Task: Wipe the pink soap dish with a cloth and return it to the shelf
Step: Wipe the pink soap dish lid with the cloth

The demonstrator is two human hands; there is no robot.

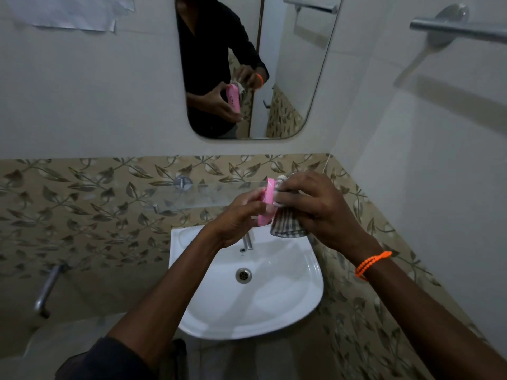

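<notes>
My left hand [238, 218] holds the pink soap dish [266, 204] on edge, upright, above the back of the sink. My right hand [312, 202] grips a bunched grey-and-white checked cloth [286, 224] and presses it against the dish's right face. Part of the cloth hangs down below my fingers. The glass shelf [208, 194] runs along the wall just behind both hands. The mirror [252, 67] above reflects the dish and both hands.
A white sink [288, 305] with a drain sits below my hands, its tap [247, 241] partly hidden under them. A metal pipe [46, 290] sticks out at the lower left. Towel bars [461, 30] are mounted on the right wall.
</notes>
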